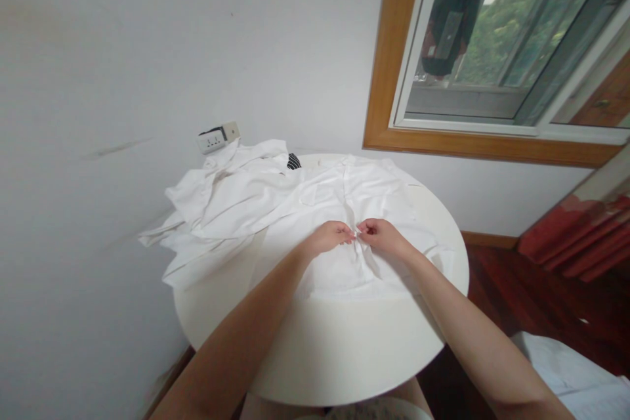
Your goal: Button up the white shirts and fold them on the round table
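At frame centre, both hands pinch a white shirt (344, 210)
Left hand (332, 237) and right hand (381, 236) grip its soft, creased placket on the smooth round table (344, 348), fingertips closed

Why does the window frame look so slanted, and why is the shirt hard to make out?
Head view: the wide lens tilts and bows the window frame; soft daylight casts only faint shadows, so the white shirt nearly blends into the white table; the left hand and right hand pinching it are sharp, with no glare.
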`<move>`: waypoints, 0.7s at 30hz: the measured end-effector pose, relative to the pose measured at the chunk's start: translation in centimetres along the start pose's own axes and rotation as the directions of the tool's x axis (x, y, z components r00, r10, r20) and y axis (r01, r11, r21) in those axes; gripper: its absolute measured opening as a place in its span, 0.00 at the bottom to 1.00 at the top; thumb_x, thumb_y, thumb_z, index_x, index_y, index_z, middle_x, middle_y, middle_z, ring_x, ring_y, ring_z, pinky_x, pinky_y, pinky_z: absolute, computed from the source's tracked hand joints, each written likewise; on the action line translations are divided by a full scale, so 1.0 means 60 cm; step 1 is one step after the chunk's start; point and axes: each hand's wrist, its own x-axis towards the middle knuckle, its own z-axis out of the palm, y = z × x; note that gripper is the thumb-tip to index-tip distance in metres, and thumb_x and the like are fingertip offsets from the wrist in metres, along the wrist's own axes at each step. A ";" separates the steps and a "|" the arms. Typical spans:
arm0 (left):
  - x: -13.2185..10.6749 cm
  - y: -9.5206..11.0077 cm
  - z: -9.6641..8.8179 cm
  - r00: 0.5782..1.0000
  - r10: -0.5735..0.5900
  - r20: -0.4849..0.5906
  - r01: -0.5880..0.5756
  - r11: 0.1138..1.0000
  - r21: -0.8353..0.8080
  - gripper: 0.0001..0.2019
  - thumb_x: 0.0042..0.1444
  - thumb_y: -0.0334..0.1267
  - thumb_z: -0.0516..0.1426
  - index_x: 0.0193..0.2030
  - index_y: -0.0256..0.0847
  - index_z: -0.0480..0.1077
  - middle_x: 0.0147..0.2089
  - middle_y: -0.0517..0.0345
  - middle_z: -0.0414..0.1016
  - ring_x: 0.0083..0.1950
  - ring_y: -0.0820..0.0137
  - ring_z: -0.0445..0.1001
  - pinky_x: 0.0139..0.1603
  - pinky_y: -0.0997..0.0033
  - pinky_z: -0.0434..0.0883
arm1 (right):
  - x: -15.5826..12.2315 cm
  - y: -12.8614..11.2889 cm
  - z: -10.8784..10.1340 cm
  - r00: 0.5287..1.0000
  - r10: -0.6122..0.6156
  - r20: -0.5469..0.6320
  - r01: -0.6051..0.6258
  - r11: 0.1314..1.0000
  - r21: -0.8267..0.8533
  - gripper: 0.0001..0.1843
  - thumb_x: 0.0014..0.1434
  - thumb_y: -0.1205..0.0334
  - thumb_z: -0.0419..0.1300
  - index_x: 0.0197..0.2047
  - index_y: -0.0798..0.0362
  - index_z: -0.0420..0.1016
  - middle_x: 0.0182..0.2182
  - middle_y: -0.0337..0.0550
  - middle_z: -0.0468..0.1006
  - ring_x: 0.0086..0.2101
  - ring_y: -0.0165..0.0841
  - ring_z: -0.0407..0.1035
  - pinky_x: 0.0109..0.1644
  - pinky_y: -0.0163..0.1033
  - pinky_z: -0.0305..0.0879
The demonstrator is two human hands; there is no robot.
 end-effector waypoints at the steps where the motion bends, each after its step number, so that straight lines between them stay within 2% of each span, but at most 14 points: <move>1: -0.001 0.002 0.000 1.000 -0.003 -0.004 0.003 1.000 -0.005 0.09 0.48 0.40 0.56 0.30 0.35 0.71 0.30 0.57 0.76 0.33 0.73 0.71 0.39 0.72 0.67 | -0.001 -0.001 0.000 1.000 0.000 0.010 0.000 1.000 0.009 0.10 0.48 0.60 0.57 0.32 0.56 0.74 0.25 0.37 0.72 0.25 0.27 0.62 0.29 0.31 0.56; 7: -0.003 0.004 0.002 1.000 0.011 -0.013 -0.011 1.000 -0.023 0.08 0.51 0.40 0.55 0.30 0.36 0.70 0.31 0.57 0.75 0.32 0.74 0.70 0.40 0.72 0.67 | -0.002 -0.002 -0.001 0.999 0.017 0.031 -0.020 0.996 0.081 0.10 0.47 0.60 0.58 0.32 0.56 0.74 0.23 0.35 0.70 0.23 0.25 0.60 0.26 0.30 0.54; 15: 0.005 -0.007 0.005 0.998 0.056 -0.042 -0.057 0.998 -0.012 0.08 0.48 0.39 0.56 0.31 0.37 0.69 0.29 0.58 0.74 0.32 0.73 0.70 0.36 0.73 0.66 | -0.007 -0.011 -0.004 0.991 0.083 0.106 -0.096 0.987 0.125 0.07 0.46 0.63 0.61 0.31 0.55 0.73 0.18 0.32 0.69 0.19 0.24 0.61 0.22 0.29 0.54; 18: 0.004 -0.009 0.003 0.998 0.062 -0.032 -0.062 0.998 0.012 0.07 0.48 0.39 0.55 0.30 0.37 0.69 0.28 0.58 0.74 0.31 0.72 0.70 0.36 0.72 0.66 | -0.008 -0.014 -0.003 0.986 0.103 0.128 -0.122 0.981 0.152 0.07 0.46 0.64 0.62 0.31 0.55 0.73 0.18 0.32 0.70 0.19 0.24 0.63 0.23 0.29 0.57; 21: 0.001 -0.008 0.002 0.998 0.053 -0.028 -0.052 0.998 0.032 0.06 0.47 0.37 0.55 0.29 0.37 0.70 0.28 0.58 0.74 0.31 0.72 0.71 0.36 0.72 0.67 | -0.009 -0.016 -0.005 0.967 0.120 0.226 -0.179 0.948 0.262 0.07 0.50 0.61 0.62 0.31 0.56 0.74 0.22 0.36 0.74 0.24 0.26 0.69 0.30 0.31 0.65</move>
